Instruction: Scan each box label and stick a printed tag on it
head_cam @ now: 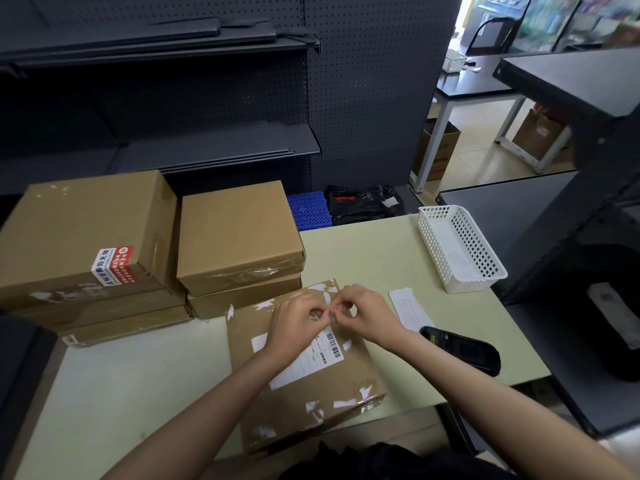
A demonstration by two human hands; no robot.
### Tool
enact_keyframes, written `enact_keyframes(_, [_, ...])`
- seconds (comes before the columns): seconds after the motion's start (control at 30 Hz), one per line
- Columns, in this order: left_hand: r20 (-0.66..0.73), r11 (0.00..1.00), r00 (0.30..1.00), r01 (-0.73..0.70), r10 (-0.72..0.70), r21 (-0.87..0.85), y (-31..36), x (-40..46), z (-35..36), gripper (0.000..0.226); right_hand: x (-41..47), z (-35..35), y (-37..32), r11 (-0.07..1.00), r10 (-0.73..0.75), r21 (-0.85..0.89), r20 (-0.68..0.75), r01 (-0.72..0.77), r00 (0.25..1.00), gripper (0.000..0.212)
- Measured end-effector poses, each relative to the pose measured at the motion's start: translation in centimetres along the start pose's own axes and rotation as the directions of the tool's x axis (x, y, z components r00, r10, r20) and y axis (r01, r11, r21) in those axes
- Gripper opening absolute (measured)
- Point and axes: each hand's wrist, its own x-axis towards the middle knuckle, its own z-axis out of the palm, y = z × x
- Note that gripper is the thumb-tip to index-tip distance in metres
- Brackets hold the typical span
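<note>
Both forearms come in from the near edge of the table (363,244), hands meeting over the far half of the taped cardboard box (304,386) that lies at the near edge, slightly overhanging it. Left hand (294,323) and right hand (369,315) are both curled, fingertips pinching something small and pale between them, probably the printed tag (329,311) being peeled from its backing; too small to be sure.

Shipping label (311,358) sits mid-box, barcode at its right end, partly under the left wrist.

Risks:
- tag curls and sticks to itself or a fingertip during the peel
- tag lands over the barcode, so it won't scan
- torn tape patches on the lid give poor adhesion
- box overhang: downward press could tip it

Handheld scanner (460,348) lies near the right edge, a paper slip (410,310) just beyond it, white basket (460,247) at the far right corner. Stacked boxes (239,237) along the left far side.
</note>
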Motion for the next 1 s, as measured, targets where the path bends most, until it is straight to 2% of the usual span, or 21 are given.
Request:
enact_keyframes(0.2, [0.042,0.986,0.992,0.122,-0.118,-0.111,-0.3,0.2,-0.2,0.006,-0.1,0.1,0.3,0.994,0.062,0.095,0.009,-0.063,0.998,0.005])
enact_keyframes(0.3, [0.102,0.982,0.989,0.119,-0.104,-0.146,-0.9,0.4,-0.4,0.009,-0.3,-0.1,0.3,0.97,0.119,0.208,0.041,-0.125,0.992,0.012])
enact_keyframes(0.37, [0.148,0.991,0.988,0.071,-0.053,-0.118,-1.3,0.7,-0.6,0.018,-0.3,-0.4,0.3,0.959,0.125,0.246,0.073,-0.139,0.99,0.019])
enact_keyframes(0.47, [0.27,0.999,0.963,0.005,0.01,-0.054,-1.8,1.1,-0.8,0.043,-0.2,-1.0,0.3,0.951,0.12,0.274,0.098,-0.143,0.988,0.022])
enact_keyframes(0.53, [0.306,0.999,0.952,-0.005,0.019,-0.047,-1.9,1.3,-0.8,0.05,-0.2,-1.4,0.3,0.946,0.128,0.286,0.103,-0.153,0.986,0.024])
enact_keyframes(0.63, [0.301,0.997,0.954,0.004,0.018,-0.072,-1.8,1.4,-0.7,0.042,-0.3,-1.6,0.3,0.939,0.141,0.298,0.115,-0.169,0.983,0.022])
enact_keyframes(0.77, [0.295,0.973,0.955,0.077,-0.009,-0.219,-1.7,1.4,-0.6,0.007,-0.2,-1.9,0.2,0.907,0.167,0.369,0.125,-0.202,0.978,0.019])
enact_keyframes(1.0, [0.289,0.972,0.957,0.104,-0.04,-0.21,-1.5,1.9,-1.0,0.006,-0.2,-2.4,0.1,0.826,0.204,0.486,0.211,-0.284,0.956,0.013])
